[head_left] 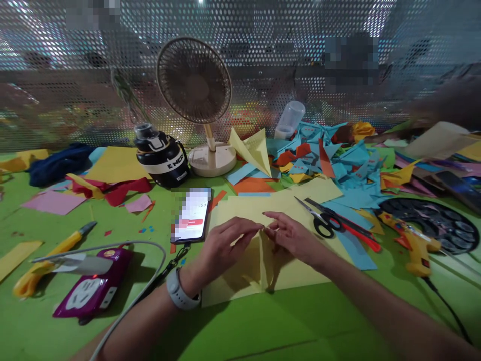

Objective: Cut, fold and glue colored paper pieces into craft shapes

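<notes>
My left hand and my right hand meet at the top of a folded piece of pale yellow paper. Both hands pinch its upper edge between thumb and fingertips. The folded piece stands upright over flat pale yellow sheets on the green table. A phone with its screen lit lies just beyond my left hand. Black-handled scissors and a red-and-black cutter rest on the paper to the right of my right hand. My left wrist wears a pale watch.
A desk fan and a black bottle stand at the back. Blue paper pieces pile up behind. On the right lie a yellow glue gun and a black round tray; on the left, a purple power strip with a grey cable.
</notes>
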A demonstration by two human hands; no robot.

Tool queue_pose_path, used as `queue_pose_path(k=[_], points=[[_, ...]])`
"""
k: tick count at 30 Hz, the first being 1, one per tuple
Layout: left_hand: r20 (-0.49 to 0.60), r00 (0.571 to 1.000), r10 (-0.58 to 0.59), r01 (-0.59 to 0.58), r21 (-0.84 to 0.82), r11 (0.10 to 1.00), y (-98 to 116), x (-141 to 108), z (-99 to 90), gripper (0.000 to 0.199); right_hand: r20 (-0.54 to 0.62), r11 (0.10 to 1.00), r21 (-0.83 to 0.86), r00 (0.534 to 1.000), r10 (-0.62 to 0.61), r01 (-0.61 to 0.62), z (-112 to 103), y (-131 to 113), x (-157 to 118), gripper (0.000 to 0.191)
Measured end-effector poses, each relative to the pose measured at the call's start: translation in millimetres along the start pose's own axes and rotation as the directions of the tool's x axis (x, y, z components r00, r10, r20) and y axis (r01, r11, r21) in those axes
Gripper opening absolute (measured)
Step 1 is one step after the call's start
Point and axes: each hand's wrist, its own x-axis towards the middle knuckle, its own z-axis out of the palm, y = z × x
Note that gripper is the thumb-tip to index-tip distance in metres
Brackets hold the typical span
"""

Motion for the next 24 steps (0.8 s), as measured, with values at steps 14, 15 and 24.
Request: queue_pose_path(k=[14,15,24], points=[[0.203,0.906,-0.371,0.389,-0.055,0.92,4.9,11.1,-6.6,0.023,-0.312,0.929,0.313,0.945,-0.095,0.196,-4.7,7.0,1.6,0.061],[0.237,0.907,-0.347,0.37,-0.059,0.927,3.5,10.7,-6.3,0.022,-0.333,0.92,0.329,0.938,-0.099,0.214,-5.6,7.1,2.5,0.063],[0.414,0.881,-0.23,0.244,0.02,0.97,-12.6,10.9,-16.2,0.017,-0.428,0.954,-0.079,0.855,-0.293,0.288,-20.2,1.4,2.2,0.042]])
